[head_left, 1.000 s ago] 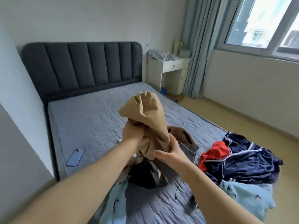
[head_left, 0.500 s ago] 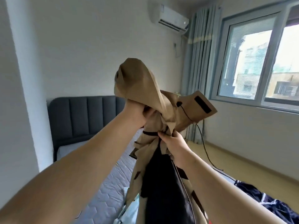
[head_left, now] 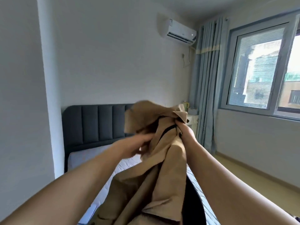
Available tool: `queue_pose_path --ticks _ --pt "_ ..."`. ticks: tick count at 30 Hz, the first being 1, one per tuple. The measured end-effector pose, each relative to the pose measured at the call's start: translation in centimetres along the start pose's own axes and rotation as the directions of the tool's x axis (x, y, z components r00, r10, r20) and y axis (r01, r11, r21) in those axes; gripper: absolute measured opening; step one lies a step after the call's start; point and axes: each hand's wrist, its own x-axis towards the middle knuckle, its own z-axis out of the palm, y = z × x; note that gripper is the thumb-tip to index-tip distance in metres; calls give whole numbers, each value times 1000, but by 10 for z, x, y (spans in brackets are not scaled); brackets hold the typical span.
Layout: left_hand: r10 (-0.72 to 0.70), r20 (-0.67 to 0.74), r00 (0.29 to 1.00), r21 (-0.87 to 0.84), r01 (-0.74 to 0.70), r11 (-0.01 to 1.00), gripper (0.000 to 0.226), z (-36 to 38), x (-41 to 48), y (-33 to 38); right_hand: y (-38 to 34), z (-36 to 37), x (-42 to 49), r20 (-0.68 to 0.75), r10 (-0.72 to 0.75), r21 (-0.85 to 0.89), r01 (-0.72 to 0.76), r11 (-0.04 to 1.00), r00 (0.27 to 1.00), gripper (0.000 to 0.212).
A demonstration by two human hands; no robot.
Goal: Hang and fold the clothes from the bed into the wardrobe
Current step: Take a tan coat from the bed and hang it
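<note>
Coat (head_left: 162,163): tan, held up in the air over the bed (head_left: 90,158), upper part bunched at about headboard (head_left: 97,124) height, the rest hanging down toward the bottom edge of the view. Dark lining (head_left: 194,192) shows along its right side; a dark strip runs down from the collar area. Right grip (head_left: 185,132): bare hand, fingers curled tight into a gathered fold of the coat just under the collar flap, carrying it. Left grip (head_left: 134,143): bare hand, motion-blurred, fingers stretched toward the coat's left side under a loose raised flap; contact with the cloth cannot be told, nor whether it holds anything. Both forearms reach forward from the lower corners of the view. Bed: grey quilted mattress, dark padded headboard against the far wall. Right of the headboard, partly hidden behind the coat, a white desk (head_left: 193,118) with a pale yellow-green vessel (head_left: 186,105) on it. Curtain (head_left: 206,95), grey-blue, hangs beside the desk; window (head_left: 259,70) to its right, buildings outside. Air conditioner (head_left: 177,32) high on the far wall. Floor (head_left: 243,169) pale wood tone right of the bed
</note>
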Motion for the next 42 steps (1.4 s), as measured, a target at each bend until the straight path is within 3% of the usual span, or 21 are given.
queue_pose_path --ticks 2,5,7,9,11,15,18,22,26,28,30,34,37,40,42 --pt "-99 138 985 -93 113 989 43 0 -10 -27 1 -3 6 -69 -32 -30 30 999 997 18" --pt "-121 271 955 -138 163 977 44 2 -17 -45 -3 -12 19 -182 -77 -132 53 990 980 27" --pt "-127 250 960 43 120 992 30 8 -15 -45 -4 -16 28 -279 -124 -171 78 982 952 28" --pt "-46 321 946 111 10 994 55 12 -9 -48 -1 -20 30 -316 -136 -240 60 969 939 31" --pt "-10 363 932 119 -36 992 56 14 -5 -49 5 -23 29 -311 -96 -254 15 967 945 28" --pt "42 175 984 96 -60 994 24 13 3 -66 17 -24 23 -279 7 -64 -26 998 960 27" --pt "11 76 997 23 -12 1000 18 15 9 -80 22 -27 28 -246 45 -53 -60 997 968 23" --pt "-39 -50 998 -339 20 941 20 0 10 -72 25 -42 40 -243 25 -352 -112 929 970 17" --pt "-109 -228 968 -508 -23 861 31 -19 16 -43 38 -51 37 -249 -12 -701 -171 692 968 15" --pt "-111 -242 964 -533 -37 845 31 -27 16 -34 48 -40 31 -132 19 -702 -107 704 991 6" --pt "-141 -234 962 -544 -9 839 29 -34 11 -26 58 -27 25 6 32 -661 -20 750 999 35" --pt "-9 -320 947 -408 -130 904 26 -54 -3 -22 78 -3 19 299 158 -691 100 716 941 23" --pt "49 -220 974 -289 -114 950 34 -77 -19 -19 94 16 19 288 79 -746 172 644 954 6" --pt "-58 -173 983 -235 16 972 38 -99 -33 -21 102 34 19 254 -18 -703 197 684 967 18" --pt "-15 -187 982 -10 13 1000 42 -114 -42 -30 108 47 17 249 -24 -679 192 709 968 23"
